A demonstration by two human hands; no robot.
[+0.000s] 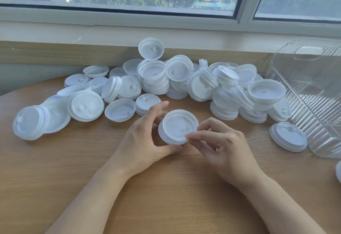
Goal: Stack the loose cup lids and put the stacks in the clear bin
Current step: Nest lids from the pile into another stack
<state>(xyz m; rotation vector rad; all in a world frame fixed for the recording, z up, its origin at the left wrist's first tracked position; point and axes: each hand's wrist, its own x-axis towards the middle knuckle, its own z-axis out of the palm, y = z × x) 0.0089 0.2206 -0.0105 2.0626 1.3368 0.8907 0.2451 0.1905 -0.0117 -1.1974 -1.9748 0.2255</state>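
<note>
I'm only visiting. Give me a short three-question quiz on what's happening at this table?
1. True or false: the clear bin already holds stacked lids.
2. What does the left hand hold? A) a small stack of lids B) the bin C) nothing
3. Fill in: the right hand pinches the stack's ____ edge.

Key: 1 false, no lids show inside. 2 A. 3 near, on the stack's right side.

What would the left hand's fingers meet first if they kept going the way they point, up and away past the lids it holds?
Probably the loose lid lying just beyond the left hand, whose fingers reach past the held lid stack. Depth is unclear; they might pass above it.
</note>
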